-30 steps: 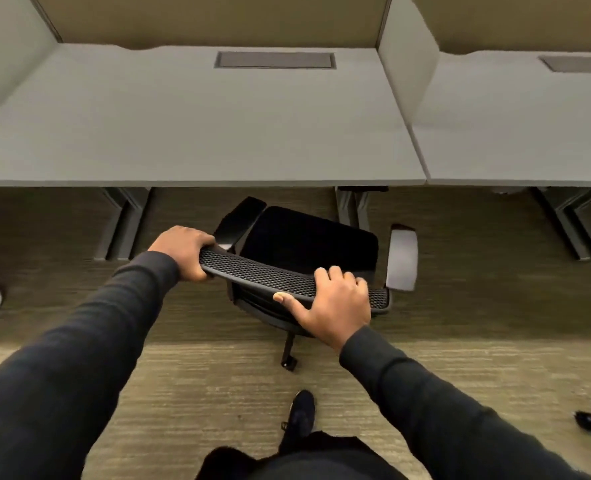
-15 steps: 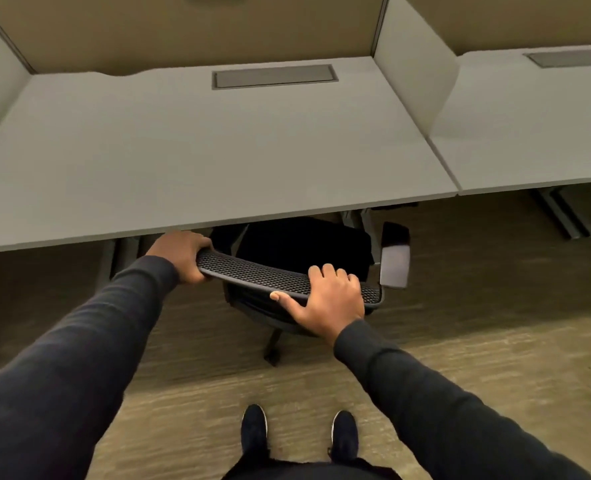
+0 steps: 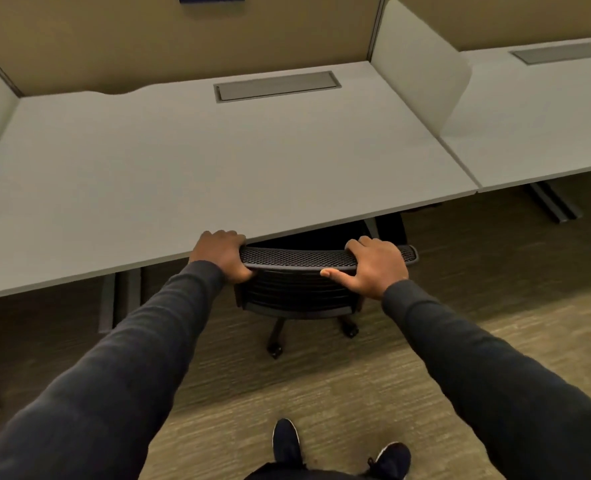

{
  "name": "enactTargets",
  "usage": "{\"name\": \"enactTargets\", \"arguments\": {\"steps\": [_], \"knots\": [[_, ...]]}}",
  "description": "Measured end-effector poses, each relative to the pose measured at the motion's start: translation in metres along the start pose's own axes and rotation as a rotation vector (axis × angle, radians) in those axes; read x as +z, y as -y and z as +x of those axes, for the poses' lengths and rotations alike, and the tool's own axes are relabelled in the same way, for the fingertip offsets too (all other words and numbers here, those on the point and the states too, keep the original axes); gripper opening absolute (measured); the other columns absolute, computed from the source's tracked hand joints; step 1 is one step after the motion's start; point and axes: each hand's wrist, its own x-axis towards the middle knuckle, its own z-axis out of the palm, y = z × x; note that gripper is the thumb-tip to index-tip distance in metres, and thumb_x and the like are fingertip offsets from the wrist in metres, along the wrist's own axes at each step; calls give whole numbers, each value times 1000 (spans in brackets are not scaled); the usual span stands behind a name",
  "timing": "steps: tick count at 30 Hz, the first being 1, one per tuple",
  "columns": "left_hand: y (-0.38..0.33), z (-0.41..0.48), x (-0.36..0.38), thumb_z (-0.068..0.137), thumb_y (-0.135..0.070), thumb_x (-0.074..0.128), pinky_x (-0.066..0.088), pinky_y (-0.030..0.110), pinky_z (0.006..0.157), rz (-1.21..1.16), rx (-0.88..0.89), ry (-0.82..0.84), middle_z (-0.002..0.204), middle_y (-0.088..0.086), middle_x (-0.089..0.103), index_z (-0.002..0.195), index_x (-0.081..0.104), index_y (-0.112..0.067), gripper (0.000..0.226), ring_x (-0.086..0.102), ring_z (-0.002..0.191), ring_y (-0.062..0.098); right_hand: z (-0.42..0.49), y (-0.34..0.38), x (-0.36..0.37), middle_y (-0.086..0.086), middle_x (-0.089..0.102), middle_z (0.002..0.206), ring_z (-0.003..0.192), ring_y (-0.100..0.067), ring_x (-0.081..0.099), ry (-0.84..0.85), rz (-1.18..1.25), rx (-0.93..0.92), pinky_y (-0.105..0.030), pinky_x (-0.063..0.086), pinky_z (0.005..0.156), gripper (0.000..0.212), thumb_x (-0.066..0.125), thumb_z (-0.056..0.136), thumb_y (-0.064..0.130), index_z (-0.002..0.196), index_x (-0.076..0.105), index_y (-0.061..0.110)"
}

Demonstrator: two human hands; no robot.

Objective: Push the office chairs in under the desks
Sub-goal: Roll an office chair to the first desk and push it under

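Head view.

Chair (image 3: 297, 285): black, mesh-backed; seat is hidden beneath the desk (image 3: 190, 174), with the top rail of the backrest level with the desk's front edge. Two castors and part of the base are seen on the carpet (image 3: 321, 386) behind the backrest.

Left hand (image 3: 222, 255): closed around the left end of the backrest rail, fingers curled over the top, thumb beneath.

Right hand (image 3: 373, 266): laid over the right part of the rail, fingers curled over the front, thumb stretched along the rear edge.

Sleeves: dark, both arms extended forward.

Desk: grey top, with a recessed grey hatch (image 3: 276, 85) near the back. A white divider (image 3: 422, 64) is set between it and the second desk (image 3: 536, 133) to the right.

Shoes (image 3: 287, 441): dark, seen at the bottom edge.
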Motion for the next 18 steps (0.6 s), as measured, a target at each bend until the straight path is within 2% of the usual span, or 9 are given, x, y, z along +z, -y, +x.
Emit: {"name": "enactTargets", "arguments": {"steps": [5,9,14,18], "knots": [[-3,5,2,65,-65,56,41,40,86,-4,-24,5,92,-5,60,88,51,-32,40,58,91,21,14,-11,-1,-3,64,97,86,-25,61,26,-38,-33,-39,47,75,101,16,72,99,114,63,19],[-5,8,2,65,-62,58,41,39,84,-13,-51,17,90,-5,59,90,54,-30,41,56,88,21,27,-18,-5,-2,65,102,91,-24,61,65,-72,-51,-39,45,77,106,11,68,102,117,62,24],[-16,16,-1,64,-62,58,41,40,84,-16,-75,27,88,-4,56,96,57,-27,47,56,89,22,38,-34,-16,-7,64,122,115,-29,57,191,-67,-23,-48,41,96,123,3,56,107,134,56,27],[-20,19,-1,64,-63,58,41,40,86,-7,-95,29,95,-2,60,99,58,-27,50,57,92,22,40,-37,-21,-9,59,133,125,-31,51,262,-28,44,-53,35,107,129,4,49,109,138,53,28]]}}
